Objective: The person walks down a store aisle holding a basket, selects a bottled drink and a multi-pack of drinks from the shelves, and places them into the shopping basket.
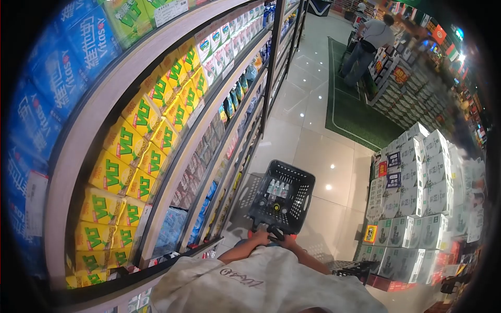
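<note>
Both of my hands are at the near end of a black shopping basket cart point(300, 202), low in the middle of the view. My left hand point(260, 237) is closed around the cart's handle, on the left side. Beside it on the right, my right hand point(286, 240) is wrapped on the same handle. Inside the basket stand several small bottles with white labels point(277, 189), and nearer to me lie a few dark items, one with a yellow round top point(276, 207).
Shelves with yellow drink cartons point(125, 141) and blue packs point(47, 78) run along the left. White boxes point(412, 188) are stacked at the right. Farther ahead, a person point(365, 47) stands on a green mat point(339, 109). Another basket point(352, 267) is low at the right.
</note>
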Motion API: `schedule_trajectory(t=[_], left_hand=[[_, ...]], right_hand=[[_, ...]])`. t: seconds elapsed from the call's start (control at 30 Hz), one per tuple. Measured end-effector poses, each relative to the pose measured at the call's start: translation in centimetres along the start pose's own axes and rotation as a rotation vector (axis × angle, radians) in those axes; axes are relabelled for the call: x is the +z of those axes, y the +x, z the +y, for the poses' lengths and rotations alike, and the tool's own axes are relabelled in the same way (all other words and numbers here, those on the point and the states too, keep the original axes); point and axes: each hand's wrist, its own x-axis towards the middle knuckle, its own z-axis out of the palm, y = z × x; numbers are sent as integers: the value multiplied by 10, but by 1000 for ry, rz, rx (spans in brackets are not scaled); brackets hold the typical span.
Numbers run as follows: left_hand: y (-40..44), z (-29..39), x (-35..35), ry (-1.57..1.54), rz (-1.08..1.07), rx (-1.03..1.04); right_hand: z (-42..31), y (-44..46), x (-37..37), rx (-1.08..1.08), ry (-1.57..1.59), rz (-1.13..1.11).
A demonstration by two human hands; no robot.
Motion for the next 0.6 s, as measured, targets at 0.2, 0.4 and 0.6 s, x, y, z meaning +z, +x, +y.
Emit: schedule_trajectory(t=[0.2, 0.4, 0.6], left_hand=[[-23, 9, -8, 34, -39, -2], [-13, -1, 5, 35, -8, 1], [-14, -2, 12, 41, -39, -19]], right_hand=[[-2, -14, 8, -39, 71, 7], [-26, -32, -9, 60, 16, -121], [-8, -25, 8, -32, -38, -51]])
